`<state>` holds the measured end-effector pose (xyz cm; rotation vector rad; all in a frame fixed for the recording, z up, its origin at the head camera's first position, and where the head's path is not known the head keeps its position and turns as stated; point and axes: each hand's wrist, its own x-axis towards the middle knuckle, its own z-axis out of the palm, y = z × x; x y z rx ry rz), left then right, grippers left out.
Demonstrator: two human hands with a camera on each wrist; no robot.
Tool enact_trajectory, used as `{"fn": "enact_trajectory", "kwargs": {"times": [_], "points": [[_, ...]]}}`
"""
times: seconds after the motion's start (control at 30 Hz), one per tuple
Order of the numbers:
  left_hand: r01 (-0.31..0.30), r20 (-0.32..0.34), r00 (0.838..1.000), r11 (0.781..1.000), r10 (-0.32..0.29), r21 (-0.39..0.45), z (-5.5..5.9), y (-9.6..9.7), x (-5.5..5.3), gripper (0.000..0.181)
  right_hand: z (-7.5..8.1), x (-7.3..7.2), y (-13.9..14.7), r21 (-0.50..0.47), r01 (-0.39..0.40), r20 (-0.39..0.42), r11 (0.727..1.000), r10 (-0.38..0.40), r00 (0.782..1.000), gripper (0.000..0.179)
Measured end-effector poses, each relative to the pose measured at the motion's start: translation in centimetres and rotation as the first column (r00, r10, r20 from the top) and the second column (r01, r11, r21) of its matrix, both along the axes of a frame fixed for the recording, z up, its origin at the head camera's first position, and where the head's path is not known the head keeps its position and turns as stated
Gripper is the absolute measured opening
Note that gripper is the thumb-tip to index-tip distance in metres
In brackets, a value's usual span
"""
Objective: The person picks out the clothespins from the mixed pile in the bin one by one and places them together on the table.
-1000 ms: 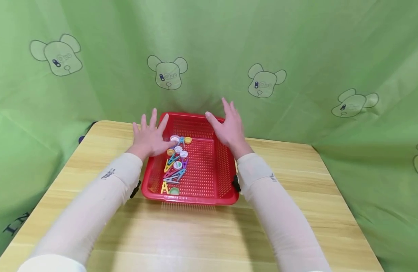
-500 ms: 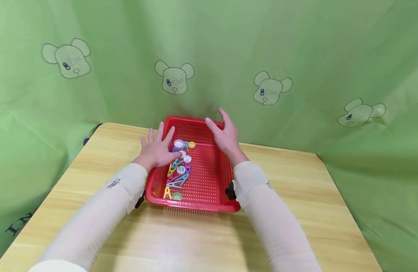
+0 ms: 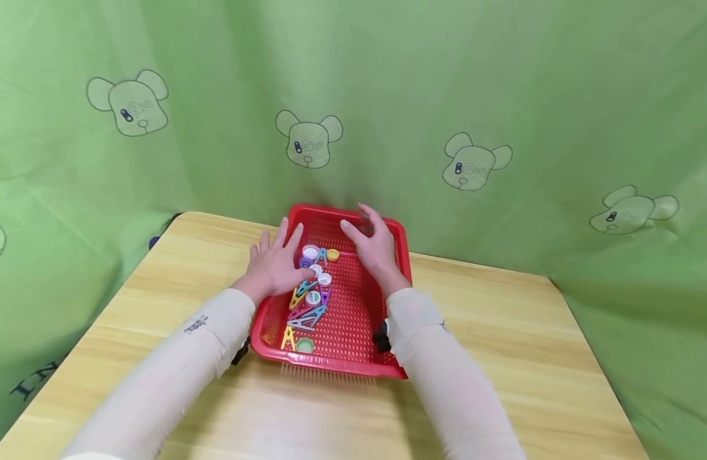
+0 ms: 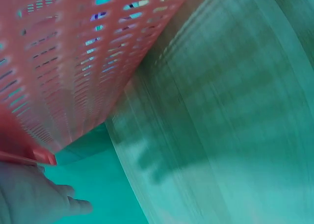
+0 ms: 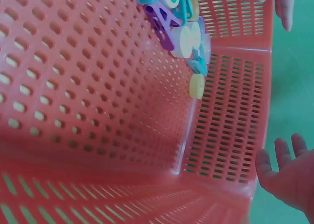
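A red plastic basket [image 3: 330, 365] with perforated walls stands on the wooden table. Over its left rim reaches my left hand [image 3: 275, 267], fingers straight and spread, its thumb above the white caps. My right hand [image 3: 378, 250] hovers over the basket's right side, fingers loosely bent and holding nothing. Along the left of the basket floor lie plastic clothespins, among them a yellow clothespin [image 3: 288, 338] and a purple clothespin [image 5: 159, 24]. Bottle caps are mixed with them: a yellow cap [image 3: 333, 255], a green cap [image 3: 304, 345] and several white caps [image 3: 325, 279].
The light wooden table [image 3: 491, 345] extends on both sides and in front of the basket. A green curtain [image 3: 388, 76] with printed bear heads hangs behind and around it.
The head view has shifted, so the basket appears lower and further right. My right hand has moved left, inward from the right rim. My left hand stays near the left rim.
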<state>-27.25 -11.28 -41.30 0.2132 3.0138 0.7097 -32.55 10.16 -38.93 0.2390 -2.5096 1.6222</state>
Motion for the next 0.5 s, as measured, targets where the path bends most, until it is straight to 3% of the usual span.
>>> {"fn": "enact_trajectory", "kwargs": {"times": [0.27,0.5], "points": [[0.001,-0.005,1.0,1.0,-0.001,0.024,-0.1,0.0,0.0,0.101,-1.1,-0.8,-0.6,-0.089,-0.078,0.035,0.993,0.081,0.996,0.065],[-0.004,-0.004,1.0,0.999,0.004,0.037,-0.3,-0.2,-0.1,0.1,-2.2,-1.7,-1.3,-0.126,-0.107,0.183,0.986,0.129,0.975,0.068]]}}
